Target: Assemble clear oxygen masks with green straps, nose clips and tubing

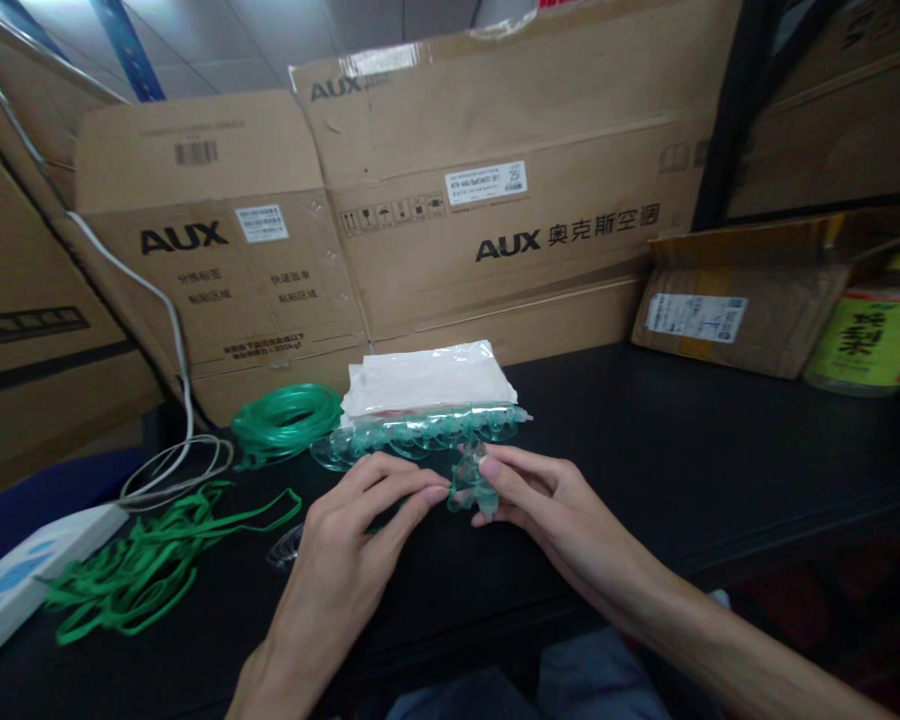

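Note:
My right hand is closed around a small translucent green plastic mask, with its pale connector pointing down. My left hand pinches at the mask's left edge, thumb and index finger together. A bit of green elastic strap shows under its fingers; the pinched end is hidden. Just behind both hands lies a row of nested translucent green masks. Left of my left hand is a loose heap of green elastic straps. Some thin clear curved pieces are partly hidden by my left wrist.
White packets are stacked behind the masks, beside a coil of green tubing. A power strip with a white cable lies at left. Large cardboard boxes wall the back. A small carton and a yellow-labelled jar stand right.

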Demonstrator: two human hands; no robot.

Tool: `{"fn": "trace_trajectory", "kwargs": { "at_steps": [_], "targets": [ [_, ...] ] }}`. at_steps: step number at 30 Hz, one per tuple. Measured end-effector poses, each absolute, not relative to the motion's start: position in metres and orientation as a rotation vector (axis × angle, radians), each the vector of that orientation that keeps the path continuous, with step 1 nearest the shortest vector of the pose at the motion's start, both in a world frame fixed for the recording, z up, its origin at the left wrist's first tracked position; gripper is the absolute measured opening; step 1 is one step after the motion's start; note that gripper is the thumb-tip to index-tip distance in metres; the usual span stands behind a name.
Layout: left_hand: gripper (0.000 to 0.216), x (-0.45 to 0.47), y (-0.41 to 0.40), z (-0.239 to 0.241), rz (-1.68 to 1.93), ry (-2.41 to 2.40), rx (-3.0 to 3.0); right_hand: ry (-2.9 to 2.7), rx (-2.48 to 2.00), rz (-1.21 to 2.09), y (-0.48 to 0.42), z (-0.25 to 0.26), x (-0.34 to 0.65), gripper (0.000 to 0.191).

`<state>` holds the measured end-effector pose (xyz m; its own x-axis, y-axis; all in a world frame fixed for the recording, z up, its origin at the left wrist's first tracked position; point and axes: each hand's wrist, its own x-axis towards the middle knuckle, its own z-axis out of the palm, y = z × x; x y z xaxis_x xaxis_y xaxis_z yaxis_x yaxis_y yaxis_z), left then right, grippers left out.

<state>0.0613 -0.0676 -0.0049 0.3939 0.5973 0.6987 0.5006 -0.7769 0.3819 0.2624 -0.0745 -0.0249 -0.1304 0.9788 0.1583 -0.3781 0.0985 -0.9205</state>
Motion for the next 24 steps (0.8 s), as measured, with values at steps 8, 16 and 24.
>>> {"fn": "trace_trajectory", "kwargs": {
  "at_steps": [8, 16, 24],
  "targets": [
    [0.021, 0.062, -0.068, -0.007, 1.385, 0.866, 2.643, -1.065, -0.786, 1.339, -0.076, -0.026, 0.261, 0.043],
    [0.043, 0.063, -0.072, -0.007, 1.203, 1.203, 2.450, -1.172, -0.807, 1.347, -0.076, -0.026, 0.261, 0.046],
    [0.033, 0.065, -0.070, -0.009, 1.006, 1.222, 2.119, -1.482, -0.889, 0.517, -0.087, -0.036, 0.258, 0.016]
  ]
}}
